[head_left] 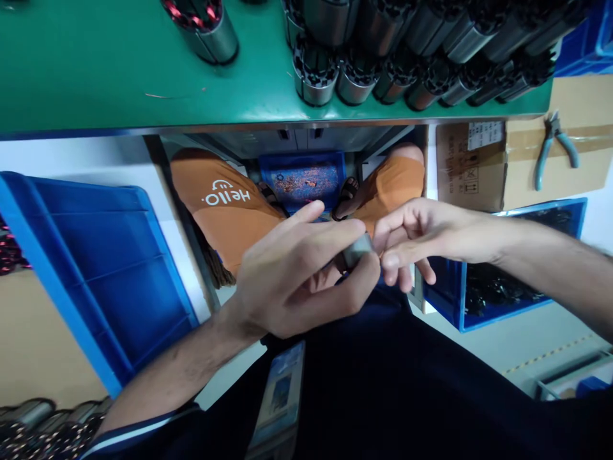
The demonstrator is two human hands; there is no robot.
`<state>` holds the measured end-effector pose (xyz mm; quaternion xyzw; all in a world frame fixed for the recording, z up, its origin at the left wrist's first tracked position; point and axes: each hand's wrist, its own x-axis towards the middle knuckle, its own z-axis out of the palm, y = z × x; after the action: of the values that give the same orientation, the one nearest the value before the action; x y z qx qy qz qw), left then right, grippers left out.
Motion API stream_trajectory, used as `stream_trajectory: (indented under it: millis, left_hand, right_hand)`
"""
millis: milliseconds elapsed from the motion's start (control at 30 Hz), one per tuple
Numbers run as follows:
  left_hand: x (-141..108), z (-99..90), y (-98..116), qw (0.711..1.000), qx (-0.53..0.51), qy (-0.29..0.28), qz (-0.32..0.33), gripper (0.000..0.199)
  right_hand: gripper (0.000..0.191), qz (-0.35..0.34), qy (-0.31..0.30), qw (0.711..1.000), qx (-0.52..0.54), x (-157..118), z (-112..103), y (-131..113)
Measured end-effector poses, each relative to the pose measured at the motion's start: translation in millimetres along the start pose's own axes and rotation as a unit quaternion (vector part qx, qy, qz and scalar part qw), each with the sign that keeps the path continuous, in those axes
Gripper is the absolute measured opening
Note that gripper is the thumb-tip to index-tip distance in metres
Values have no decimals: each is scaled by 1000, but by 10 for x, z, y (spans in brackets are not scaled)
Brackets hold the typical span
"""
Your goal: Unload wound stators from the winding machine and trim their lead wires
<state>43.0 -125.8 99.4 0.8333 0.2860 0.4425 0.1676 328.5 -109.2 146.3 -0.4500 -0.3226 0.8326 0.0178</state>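
Note:
My left hand (306, 275) is wrapped round a grey metal cylinder (357, 250), held over my lap in the middle of the head view. Most of the cylinder is hidden by the fingers. Close against its right end is my right hand (412, 243), its thumb and index finger pinched together. What lies between those fingertips is too small to make out, though a thin coppery trace shows near the thumb. The other right fingers curl loosely below.
Several metal cylinders with black slotted ends (316, 73) stand on the green table (119, 83); one with red wire (205, 32) stands apart. Pliers (553, 144) lie on a cardboard box (527, 179) at right. Blue bins (115, 268) flank me; a blue tray (302, 160) sits below.

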Motion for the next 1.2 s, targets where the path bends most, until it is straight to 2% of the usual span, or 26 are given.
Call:
stream_trajectory:
  millis: [67,100,133,167,200,233,267,300,333,400,433,533,600,667,767,867,933,1000,1067,1100,1133,1200]
  left_hand:
    - [2,-2,-19,999,23,-21,37,16]
    - [3,-7,-29,998,24,-42,35,17]
    - [2,-16,-36,998,16,-61,18,18]
    - [2,-30,-39,997,0,-82,-16,21]
    - [2,-53,-41,993,-19,-102,-62,24]
    - [2,-88,-47,987,-35,-117,-104,27]
    - [3,-136,-63,983,-44,-122,-133,27]
    - [6,-198,-96,981,-39,-112,-154,26]
    - [14,-277,-151,981,-19,-94,-167,24]
    - [54,-464,-335,982,55,-41,-177,17]
    - [91,-558,-462,979,98,-12,-179,13]
    - [272,-732,-924,963,199,47,-179,9]
    - [422,-716,-1223,951,244,64,-180,14]
    - [550,-638,-1447,944,272,64,-175,19]
    - [621,-582,-1631,944,280,60,-166,32]
    - [562,-714,-1783,924,321,107,-179,53]
    - [519,-854,-1940,907,361,114,-187,48]
    - [516,-972,-2088,903,377,95,-186,39]
    - [553,-1041,-2112,907,372,82,-177,30]
    - [576,-1053,-2046,912,364,85,-169,26]
    - [596,-1049,-1921,919,350,91,-158,21]
    - [609,-997,-1517,945,279,111,-131,15]
  right_hand:
    - [48,-25,9,999,-19,40,64,36]
    - [43,-75,39,994,-72,30,101,45]
    - [37,-148,80,973,-157,1,135,48]
    - [33,-231,124,929,-262,-45,163,47]
    - [32,-306,168,863,-365,-102,179,46]
    - [31,-359,206,791,-450,-164,182,49]
    - [29,-385,241,735,-504,-221,168,57]
    - [24,-387,275,705,-526,-266,141,72]
    - [20,-377,310,700,-522,-293,104,92]
    - [17,-363,354,720,-475,-280,33,144]
    - [17,-364,351,737,-449,-242,11,171]
    - [16,-353,284,789,-414,-48,45,250]
    - [18,-327,239,810,-423,93,131,300]
    - [24,-309,209,816,-442,195,225,344]
    - [25,-301,194,820,-447,243,304,391]
    - [25,-287,188,843,-415,214,308,415]
    - [26,-277,187,852,-403,203,307,418]
    - [25,-280,192,848,-407,215,322,402]
    - [23,-292,185,842,-415,240,355,354]
    - [22,-306,181,838,-413,250,378,316]
    - [21,-321,181,836,-407,256,405,269]
    - [18,-343,220,840,-358,256,468,155]
